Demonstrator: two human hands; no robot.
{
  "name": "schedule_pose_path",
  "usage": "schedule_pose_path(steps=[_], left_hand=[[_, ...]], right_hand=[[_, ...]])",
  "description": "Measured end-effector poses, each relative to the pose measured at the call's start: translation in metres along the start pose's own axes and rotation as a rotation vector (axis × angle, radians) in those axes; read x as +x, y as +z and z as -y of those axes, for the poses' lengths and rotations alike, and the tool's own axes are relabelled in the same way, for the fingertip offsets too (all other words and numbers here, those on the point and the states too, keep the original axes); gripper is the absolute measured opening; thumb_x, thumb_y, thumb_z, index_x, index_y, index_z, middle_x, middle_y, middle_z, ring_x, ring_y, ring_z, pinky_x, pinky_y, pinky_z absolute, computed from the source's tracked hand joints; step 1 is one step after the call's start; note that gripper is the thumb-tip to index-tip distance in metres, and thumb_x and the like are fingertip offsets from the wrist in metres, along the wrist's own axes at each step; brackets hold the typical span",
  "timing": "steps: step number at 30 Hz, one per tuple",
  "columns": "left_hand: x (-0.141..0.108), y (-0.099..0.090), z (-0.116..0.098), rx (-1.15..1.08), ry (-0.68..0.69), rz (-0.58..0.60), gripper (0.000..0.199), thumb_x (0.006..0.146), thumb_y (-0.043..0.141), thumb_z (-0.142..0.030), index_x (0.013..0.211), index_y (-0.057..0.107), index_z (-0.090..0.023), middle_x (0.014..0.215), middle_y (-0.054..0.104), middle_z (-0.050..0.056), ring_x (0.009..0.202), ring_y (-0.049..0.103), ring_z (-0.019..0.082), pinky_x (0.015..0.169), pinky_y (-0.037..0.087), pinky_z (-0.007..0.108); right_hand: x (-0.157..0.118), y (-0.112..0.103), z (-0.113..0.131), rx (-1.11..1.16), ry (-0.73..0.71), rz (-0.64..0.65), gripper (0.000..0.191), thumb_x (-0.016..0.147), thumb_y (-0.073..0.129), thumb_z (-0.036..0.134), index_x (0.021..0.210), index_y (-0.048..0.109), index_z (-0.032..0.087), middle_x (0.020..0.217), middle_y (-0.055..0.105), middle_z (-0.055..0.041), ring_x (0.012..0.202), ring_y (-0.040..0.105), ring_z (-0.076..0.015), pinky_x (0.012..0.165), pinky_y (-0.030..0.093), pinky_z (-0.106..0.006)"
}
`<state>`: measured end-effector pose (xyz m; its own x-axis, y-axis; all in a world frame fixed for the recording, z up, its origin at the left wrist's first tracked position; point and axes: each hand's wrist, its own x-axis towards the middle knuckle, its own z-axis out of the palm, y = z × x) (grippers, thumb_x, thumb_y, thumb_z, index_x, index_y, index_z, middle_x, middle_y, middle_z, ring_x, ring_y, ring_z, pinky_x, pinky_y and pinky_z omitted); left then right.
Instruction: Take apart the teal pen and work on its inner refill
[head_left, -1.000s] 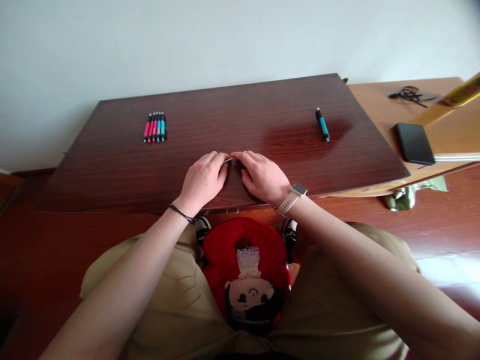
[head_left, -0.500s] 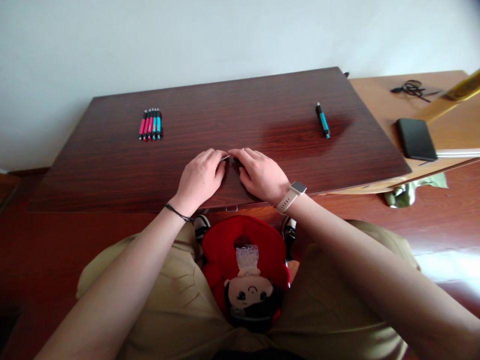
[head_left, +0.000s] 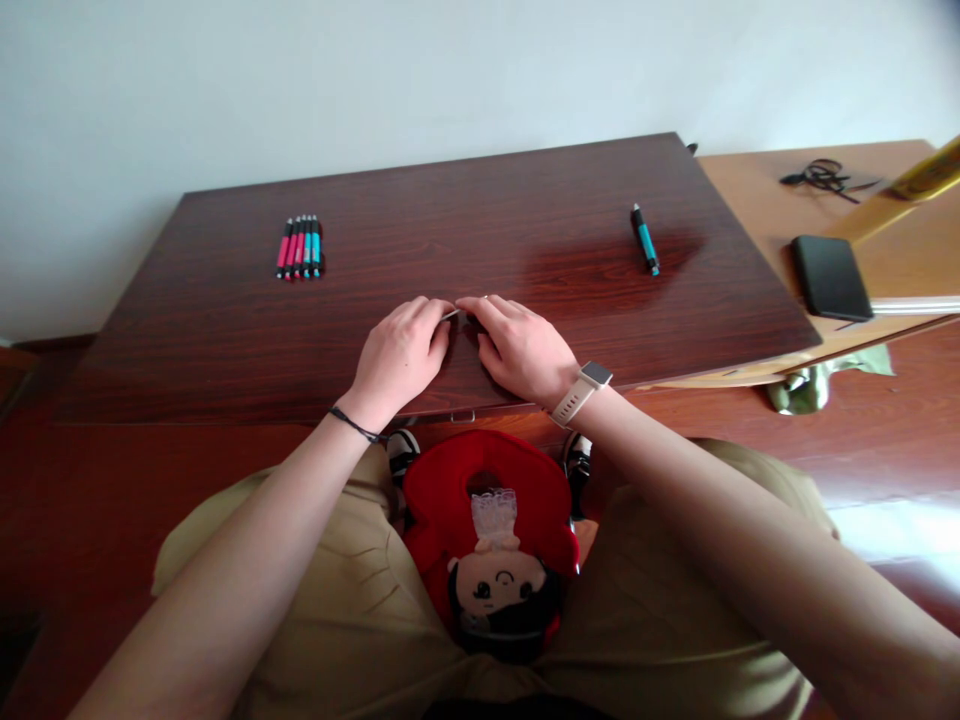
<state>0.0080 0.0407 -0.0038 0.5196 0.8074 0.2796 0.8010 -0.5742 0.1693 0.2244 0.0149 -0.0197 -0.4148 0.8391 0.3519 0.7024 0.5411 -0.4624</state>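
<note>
My left hand (head_left: 403, 352) rests near the front edge of the dark wooden table (head_left: 420, 220), its fingers curled and closed. A thin pale sliver (head_left: 450, 315) shows at its fingertips, too small to name. Close beside it, fingertips almost touching, is my right hand (head_left: 525, 350), also curled, with the thumb tucked under the index finger. Whatever lies inside either hand is hidden. Several pink and blue pens (head_left: 298, 247) lie side by side at the left of the tabletop. One blue pen (head_left: 645, 240) lies alone at the right.
To the right stands a lighter wooden surface (head_left: 742, 180), bearing a black flat case (head_left: 832, 278), a black cable (head_left: 823, 177) and a yellow bar (head_left: 926, 175). A red plush cushion with a doll face (head_left: 499, 585) sits between my knees. A wall (head_left: 420, 80) runs behind the table.
</note>
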Motion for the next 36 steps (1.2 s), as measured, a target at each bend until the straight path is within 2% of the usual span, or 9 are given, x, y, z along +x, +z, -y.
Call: schedule_pose_path(steps=[23,36], left_hand=[[0.0011,-0.0014,-0.0022,0.016,-0.002,0.003,0.031,0.112,0.047,-0.024,0.127,0.072,-0.015,0.120,0.077,0.015,0.114,0.074,0.032,0.099,0.059,0.044],[0.0019,-0.0009,-0.0042,-0.003,-0.074,0.045,0.032,0.111,0.049,-0.026,0.132,0.071,-0.018,0.129,0.076,0.013,0.126,0.073,0.032,0.111,0.058,0.047]], right_hand=[[0.0007,0.0006,-0.0014,-0.009,-0.016,-0.005,0.054,0.100,0.045,0.009,0.153,0.057,0.012,0.139,0.072,-0.0171,0.124,0.068,-0.0316,0.111,0.056,-0.046],[0.0007,0.0035,-0.0075,-0.027,-0.026,0.006,0.058,0.098,0.042,0.004,0.154,0.050,0.015,0.143,0.068,-0.0140,0.128,0.066,-0.0299,0.114,0.055,-0.050]])
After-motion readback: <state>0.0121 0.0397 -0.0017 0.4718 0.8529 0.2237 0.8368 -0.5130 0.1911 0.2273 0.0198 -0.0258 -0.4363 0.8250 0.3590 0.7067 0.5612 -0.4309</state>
